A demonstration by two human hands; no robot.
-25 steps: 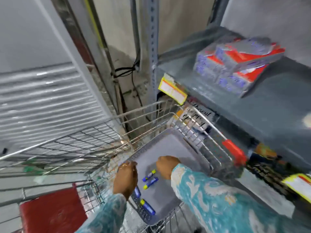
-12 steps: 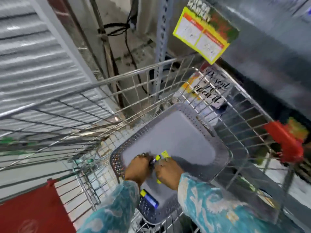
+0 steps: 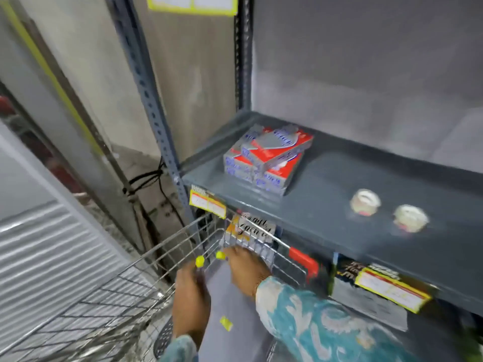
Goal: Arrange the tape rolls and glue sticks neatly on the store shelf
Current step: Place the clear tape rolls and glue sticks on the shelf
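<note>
Both hands are raised above the grey basket inside the wire cart. My left hand is closed on a glue stick whose yellow cap pokes out at the top. My right hand grips another glue stick, its yellow cap showing at the fingertips. A third yellow-capped glue stick lies in the basket between my wrists. Two clear tape rolls sit flat on the grey shelf to the right.
A stack of red and silver boxes stands at the shelf's left end. Yellow price tags hang on the shelf edge. A slotted steel upright rises left of the shelf. More goods fill the lower shelf.
My hands have lifted out of the basket, each holding a glue stick. The view has swung up from the basket to the shelf with the tape rolls.
</note>
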